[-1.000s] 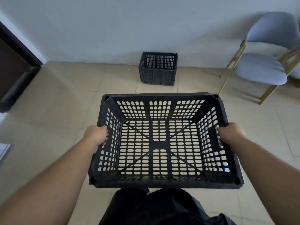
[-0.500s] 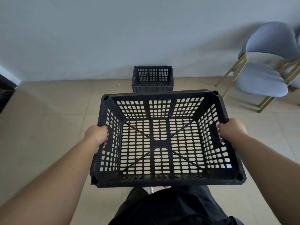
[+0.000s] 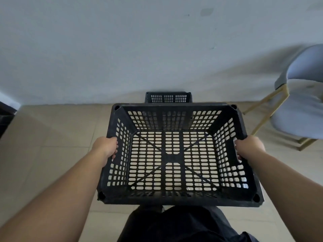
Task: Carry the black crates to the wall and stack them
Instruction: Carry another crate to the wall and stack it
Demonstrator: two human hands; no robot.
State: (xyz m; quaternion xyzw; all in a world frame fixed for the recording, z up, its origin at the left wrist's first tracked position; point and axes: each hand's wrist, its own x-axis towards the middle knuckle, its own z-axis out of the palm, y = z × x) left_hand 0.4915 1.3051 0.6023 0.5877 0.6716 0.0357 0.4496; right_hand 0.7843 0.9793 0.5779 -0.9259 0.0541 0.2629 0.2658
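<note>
- Room: pale wall (image 3: 122, 49) ahead, beige tiled floor (image 3: 52, 137) below, a grey padded chair (image 3: 300, 105) with gold legs off to the right.
- Second crate (image 3: 168, 97) sits on the floor against the foot of the wall, dead ahead; only its far rim and slotted wall show above the carried one.
- Carried crate (image 3: 174, 154) is black, slotted and empty, held level at about waist height in front of the person's body.
- Left hand (image 3: 106, 145) is closed over the left short side, fingers curled around the rim and wall.
- Right hand (image 3: 249, 147) is closed on the right short side, fingers through the handle slot.
- Key relation: the floor crate lies straight forward of both hands, roughly on the centre line, so neither hand is clearly nearer.
- Long axis of the carried crate runs left to right. The floor crate's visible rim also runs left to right, so the two look aligned; judged, not certain, as most of it is hidden.
- Judgement: carrying step nearly done. What remains is a forward reach and a lowering, with the four corners matched before release.
- Risk: the carried crate blocks sight of the lower rim, so seating may have to go by feel.
</note>
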